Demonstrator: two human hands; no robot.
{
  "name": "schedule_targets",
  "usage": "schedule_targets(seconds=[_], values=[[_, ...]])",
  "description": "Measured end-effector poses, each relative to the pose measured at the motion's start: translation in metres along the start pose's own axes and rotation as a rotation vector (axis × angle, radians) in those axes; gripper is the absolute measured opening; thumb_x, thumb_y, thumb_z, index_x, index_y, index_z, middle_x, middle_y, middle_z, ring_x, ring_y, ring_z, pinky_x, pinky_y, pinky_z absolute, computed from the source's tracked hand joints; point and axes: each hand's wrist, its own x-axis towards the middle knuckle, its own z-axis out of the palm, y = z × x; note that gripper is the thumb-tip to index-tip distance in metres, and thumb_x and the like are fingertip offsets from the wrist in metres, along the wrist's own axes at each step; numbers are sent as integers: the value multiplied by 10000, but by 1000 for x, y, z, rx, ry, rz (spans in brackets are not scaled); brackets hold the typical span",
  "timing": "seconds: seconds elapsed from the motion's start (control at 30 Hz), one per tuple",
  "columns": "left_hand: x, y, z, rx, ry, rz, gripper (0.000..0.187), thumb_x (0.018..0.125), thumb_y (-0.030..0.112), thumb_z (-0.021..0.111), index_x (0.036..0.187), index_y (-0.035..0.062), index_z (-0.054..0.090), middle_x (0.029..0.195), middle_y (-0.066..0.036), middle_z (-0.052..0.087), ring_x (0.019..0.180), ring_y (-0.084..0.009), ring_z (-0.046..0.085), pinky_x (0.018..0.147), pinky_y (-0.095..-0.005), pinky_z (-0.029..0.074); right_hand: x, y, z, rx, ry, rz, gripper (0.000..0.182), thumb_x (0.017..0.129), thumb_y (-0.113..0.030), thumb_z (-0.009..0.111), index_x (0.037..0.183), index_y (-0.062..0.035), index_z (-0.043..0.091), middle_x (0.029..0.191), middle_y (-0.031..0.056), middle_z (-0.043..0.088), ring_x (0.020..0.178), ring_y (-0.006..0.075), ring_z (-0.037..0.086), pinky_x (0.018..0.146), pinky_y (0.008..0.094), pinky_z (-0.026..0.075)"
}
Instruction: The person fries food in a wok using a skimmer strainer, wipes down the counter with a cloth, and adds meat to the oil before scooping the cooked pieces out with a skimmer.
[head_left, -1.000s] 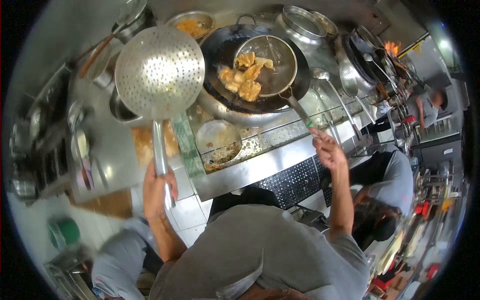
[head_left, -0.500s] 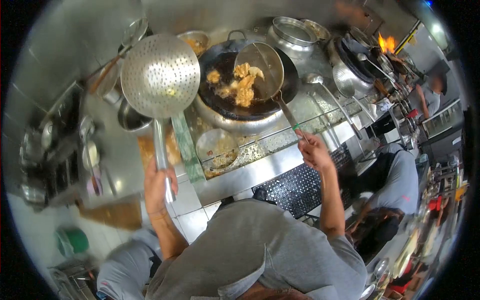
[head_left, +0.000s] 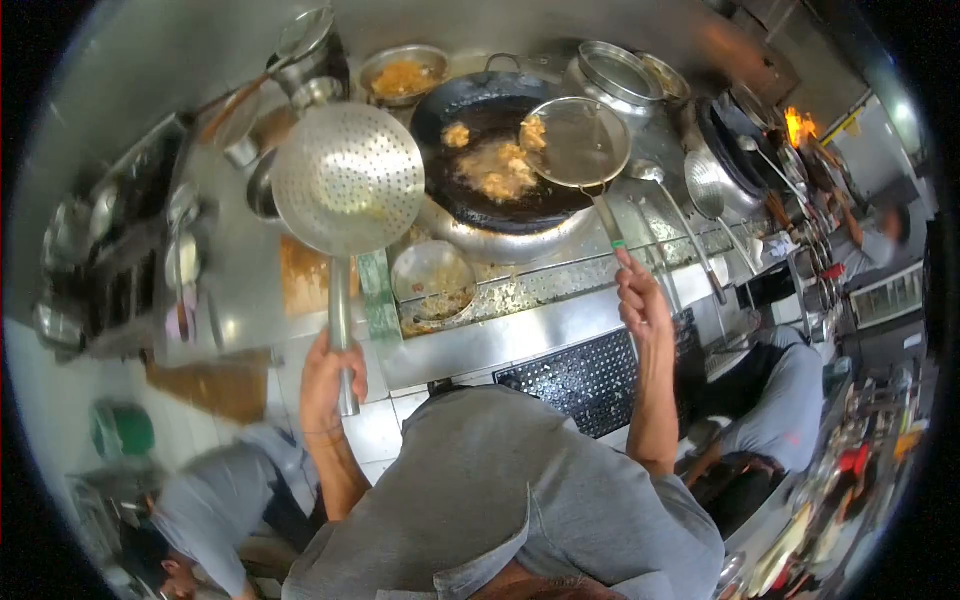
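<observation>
My left hand (head_left: 330, 382) is closed round the metal handle of a large perforated ladle (head_left: 348, 180), held up left of the wok. In my right hand (head_left: 643, 300) is the handle of a round wire-mesh strainer (head_left: 575, 142), with a green band near my fingers. The strainer hangs over the right side of a dark wok (head_left: 465, 210). A fried piece (head_left: 533, 133) shows at the strainer's left edge. More golden pieces (head_left: 500, 172) lie in bubbling oil, and a separate one (head_left: 456, 135) sits farther left.
Behind the wok stands a bowl of orange-brown food (head_left: 405, 77). A metal bowl (head_left: 434, 283) rests on the counter's near side. Ladles (head_left: 680, 215) and a second wok (head_left: 735, 150) are at the right. Other people are at lower left (head_left: 215, 505) and right (head_left: 780, 400).
Most fried pieces that showed at the strainer are now lower in the oil, which bubbles. The strainer sits farther right relative to the wok. The camera view has shifted.
</observation>
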Motion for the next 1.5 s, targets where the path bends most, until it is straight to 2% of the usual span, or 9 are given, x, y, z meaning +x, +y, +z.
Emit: schedule_targets(seconds=[0.13,0.3,0.37,0.43,0.5,0.77,1.03,1.3,1.5], values=[[-7,-6,2,-7,15,-18,409,771,28,493,1175,-37,476,645,-69,470,375,-136,445,301,-274,404,-15,-5,23,-286,102,-94,423,931,-3,454,1352,-17,419,723,11,528,371,18,287,270,182,216],[-14,-11,7,-30,48,-6,418,760,16,489,1173,-46,472,644,-71,471,376,-136,448,301,-274,407,5,5,0,-714,225,-223,405,958,-35,467,1363,-42,452,693,-8,513,390,12,332,315,190,237],[-16,-12,8,-52,61,-3,423,756,13,489,1174,-51,469,643,-73,473,376,-135,449,300,-274,407,10,6,-3,-984,248,-443,415,961,-40,466,1376,-34,440,705,-14,509,392,18,335,327,200,245],[-19,-13,8,-33,54,10,421,750,8,487,1165,-55,468,632,-72,471,374,-134,446,298,-274,407,9,-8,12,-970,208,-443,419,966,-46,456,1383,-26,432,702,-16,510,386,25,339,319,205,251],[-21,-14,8,-40,45,-4,419,746,7,489,1160,-56,469,626,-71,469,371,-134,444,298,-274,407,6,-24,45,-771,153,-245,442,924,-22,457,1364,19,426,643,-42,471,406,26,360,332,189,265],[-21,-23,9,-60,57,-49,410,743,13,492,1147,-54,467,616,-74,469,362,-136,444,300,-275,409,95,2,67,-718,-67,-141,445,896,-48,498,1334,20,456,631,-4,468,366,48,338,301,228,258],[-40,-44,-1,-76,63,-132,401,727,35,527,1113,-30,437,639,-87,512,389,-174,498,337,-297,426,17,-36,67,-673,-27,117,473,902,6,457,1371,20,391,689,14,505,375,36,303,285,206,224],[-34,-36,3,-60,64,-171,404,726,36,521,1116,-31,439,628,-83,511,390,-162,494,344,-290,425,17,-63,6,-645,-221,164,414,924,-9,474,1337,0,450,710,12,521,368,21,295,273,181,200],[-21,-33,3,-43,5,-167,374,747,36,509,1109,-23,437,627,-72,508,408,-150,492,347,-274,422,58,-41,43,-724,-190,164,483,929,-45,492,1395,-8,367,715,-4,496,379,16,291,277,182,246]])
